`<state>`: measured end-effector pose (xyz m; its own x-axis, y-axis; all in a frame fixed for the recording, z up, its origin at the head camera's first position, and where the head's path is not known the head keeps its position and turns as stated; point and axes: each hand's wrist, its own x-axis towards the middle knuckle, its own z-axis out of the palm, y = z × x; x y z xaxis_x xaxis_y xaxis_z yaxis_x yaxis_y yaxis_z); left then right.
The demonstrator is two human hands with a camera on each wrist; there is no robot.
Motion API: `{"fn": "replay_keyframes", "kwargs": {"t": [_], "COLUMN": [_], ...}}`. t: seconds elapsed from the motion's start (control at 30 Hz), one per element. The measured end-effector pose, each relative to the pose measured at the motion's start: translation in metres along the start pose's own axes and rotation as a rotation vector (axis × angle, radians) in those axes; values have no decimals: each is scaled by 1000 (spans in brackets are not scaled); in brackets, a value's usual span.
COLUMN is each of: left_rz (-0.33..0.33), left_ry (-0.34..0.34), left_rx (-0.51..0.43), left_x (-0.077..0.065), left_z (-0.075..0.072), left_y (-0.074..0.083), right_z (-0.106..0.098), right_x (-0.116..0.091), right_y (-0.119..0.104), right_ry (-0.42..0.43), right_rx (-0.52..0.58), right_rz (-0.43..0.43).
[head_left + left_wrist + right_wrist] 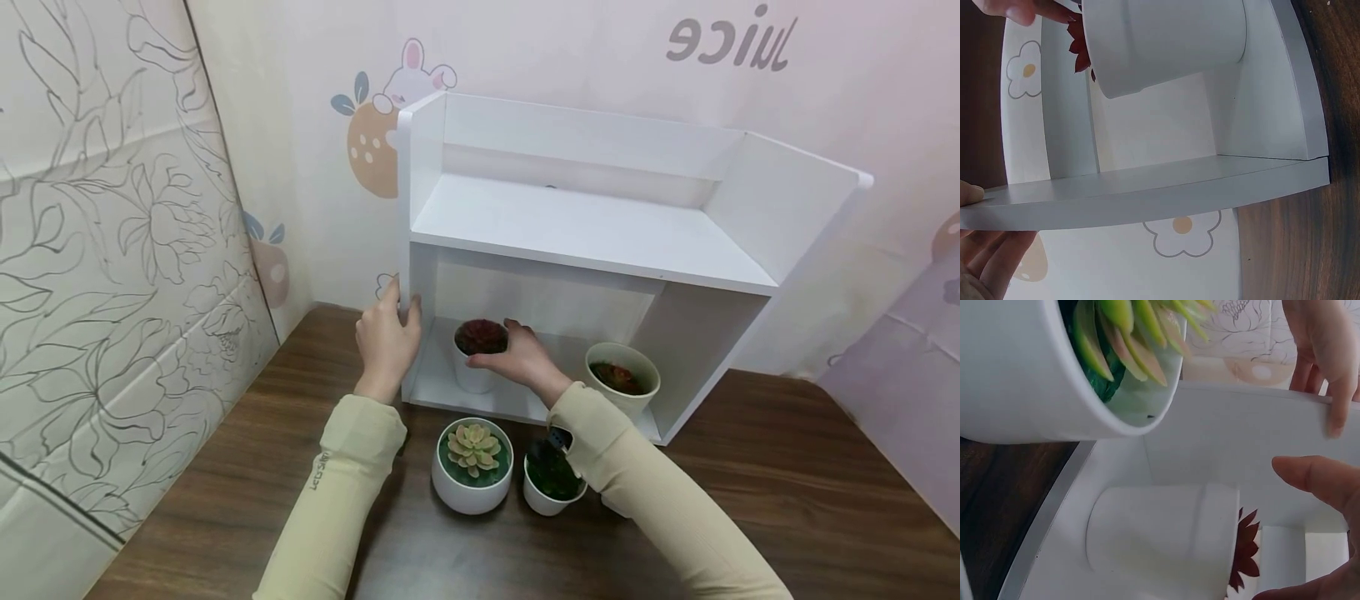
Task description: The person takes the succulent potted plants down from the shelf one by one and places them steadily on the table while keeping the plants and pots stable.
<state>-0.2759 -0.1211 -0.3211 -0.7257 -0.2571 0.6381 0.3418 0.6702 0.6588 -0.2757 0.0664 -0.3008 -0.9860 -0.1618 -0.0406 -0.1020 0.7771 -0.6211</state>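
A white pot with a dark red succulent stands upright in the lower left compartment of a white shelf unit. My right hand is at the top of this pot, thumb and fingers spread about the succulent. In the right wrist view a gap shows between the raised digit and the pot. My left hand grips the front edge of the shelf's left side panel, with the thumb inside and the fingers outside.
A cream pot with a reddish-green plant stands in the lower compartment's right part. On the wooden table, before the shelf, are a round white pot with a pale succulent and a small pot with a dark green plant, below my right forearm.
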Motion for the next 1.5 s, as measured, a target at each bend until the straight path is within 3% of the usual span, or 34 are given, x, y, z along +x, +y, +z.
{"fn": "replay_keyframes", "kwargs": {"t": [0.3, 1.5], "left_rz": [-14, -7], "left_ry": [-15, 4], "left_rx": [15, 16], "left_x": [-2, 1], "left_z": [0, 1], "left_y": [1, -1], "right_z": [9, 14], "right_x": [17, 30], "right_y": [7, 6], "right_ry": [-18, 0], "right_rx": [18, -25], "right_rz": [41, 103]}}
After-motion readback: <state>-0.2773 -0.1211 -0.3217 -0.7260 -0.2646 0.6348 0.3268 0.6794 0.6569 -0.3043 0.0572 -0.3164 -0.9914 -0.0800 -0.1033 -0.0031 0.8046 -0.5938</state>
